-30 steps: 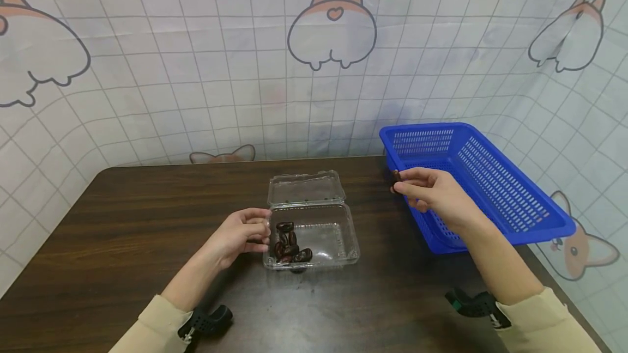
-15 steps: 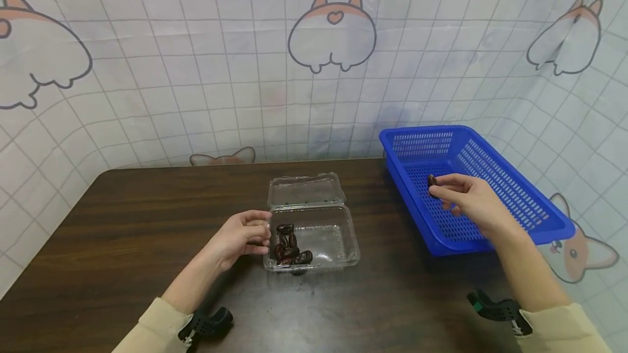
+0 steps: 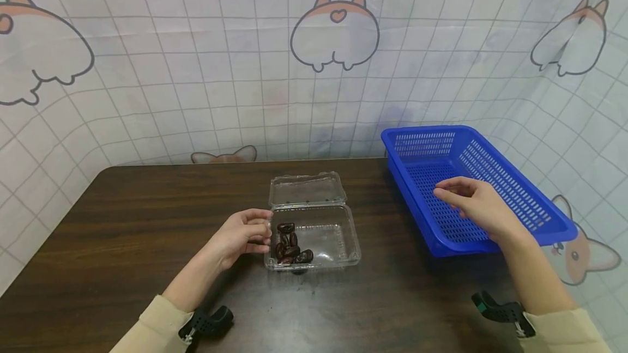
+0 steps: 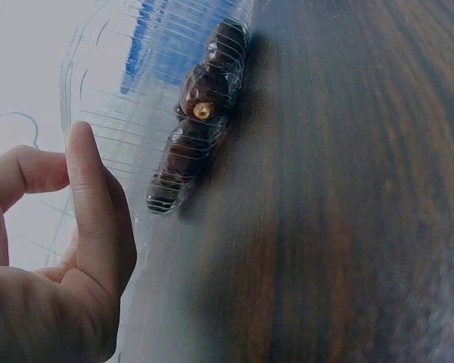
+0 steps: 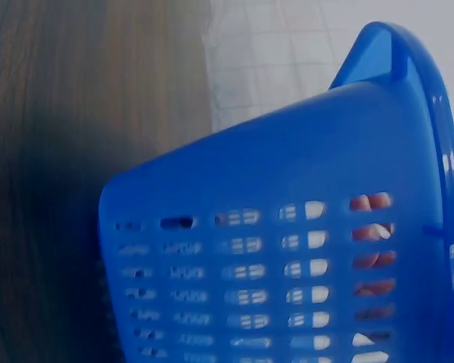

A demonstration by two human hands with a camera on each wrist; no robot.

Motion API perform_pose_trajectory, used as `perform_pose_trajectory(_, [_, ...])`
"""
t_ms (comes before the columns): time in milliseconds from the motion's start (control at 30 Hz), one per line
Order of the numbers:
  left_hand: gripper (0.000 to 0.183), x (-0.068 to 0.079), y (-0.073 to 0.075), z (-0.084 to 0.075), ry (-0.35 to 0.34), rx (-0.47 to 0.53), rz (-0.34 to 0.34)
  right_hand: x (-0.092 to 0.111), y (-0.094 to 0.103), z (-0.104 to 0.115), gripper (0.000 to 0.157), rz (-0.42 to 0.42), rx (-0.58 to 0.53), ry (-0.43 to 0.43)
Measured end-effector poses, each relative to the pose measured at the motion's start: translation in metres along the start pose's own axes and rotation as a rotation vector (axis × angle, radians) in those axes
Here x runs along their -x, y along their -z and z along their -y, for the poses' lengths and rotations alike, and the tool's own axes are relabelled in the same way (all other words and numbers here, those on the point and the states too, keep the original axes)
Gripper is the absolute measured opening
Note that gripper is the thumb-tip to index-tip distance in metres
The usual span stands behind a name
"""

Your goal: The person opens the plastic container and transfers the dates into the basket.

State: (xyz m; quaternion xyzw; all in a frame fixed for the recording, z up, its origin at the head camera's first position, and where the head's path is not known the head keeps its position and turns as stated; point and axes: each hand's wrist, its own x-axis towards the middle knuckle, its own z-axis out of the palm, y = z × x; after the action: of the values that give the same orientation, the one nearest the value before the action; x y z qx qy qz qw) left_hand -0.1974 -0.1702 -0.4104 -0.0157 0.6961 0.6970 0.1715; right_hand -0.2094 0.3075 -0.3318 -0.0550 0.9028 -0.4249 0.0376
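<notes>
My left hand (image 3: pixel 245 236) pinches the left rim of a clear plastic clamshell box (image 3: pixel 338 233), whose lid (image 3: pixel 307 189) is folded back. Several dark glossy dates (image 3: pixel 289 249) lie in its left part; in the left wrist view these dates (image 4: pixel 204 98) show through the ribbed wall. Above the inside of a blue plastic basket (image 3: pixel 422 206) hovers my right hand (image 3: pixel 473 200), fingers loosely bent, with nothing seen between them. The right wrist view sees the basket (image 5: pixel 287 144) from outside, and parts of the fingers (image 5: pixel 374 261) show through its slots.
A dark wood table (image 3: pixel 186 200) bears the box and the basket. Behind it hangs a white gridded cloth (image 3: pixel 221 70) with cartoon dogs, which also runs along the right side. Black wrist straps (image 3: pixel 206 323) sit at both cuffs.
My right hand has moved right, from the basket's left edge to over its inside. The date it held has left its fingers. My left hand and the box have stayed put.
</notes>
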Motion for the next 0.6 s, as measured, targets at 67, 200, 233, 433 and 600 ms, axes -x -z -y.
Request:
perform_pose_trajectory(67, [0.055,0.000,0.001,0.000,0.001,0.001,0.000,-0.001,-0.003,0.006,0.053,0.001,-0.009,0.037])
perform_pose_trajectory(200, [0.056,0.000,0.001,0.000,0.003,0.005,0.006,-0.004,-0.014,0.022,0.046,0.010,-0.043,0.127])
perform_pose_trajectory(233, [0.056,0.000,0.000,0.000,0.002,0.007,0.007,-0.005,-0.019,0.027,0.044,0.016,-0.052,0.147])
perform_pose_trajectory(433, [0.057,0.000,0.000,-0.001,0.000,0.012,0.019,-0.013,-0.056,0.057,0.030,0.099,-0.100,0.238])
perform_pose_trajectory(600, [0.057,0.000,0.000,0.001,0.002,0.018,0.016,-0.020,-0.102,0.080,0.021,0.233,-0.038,0.338])
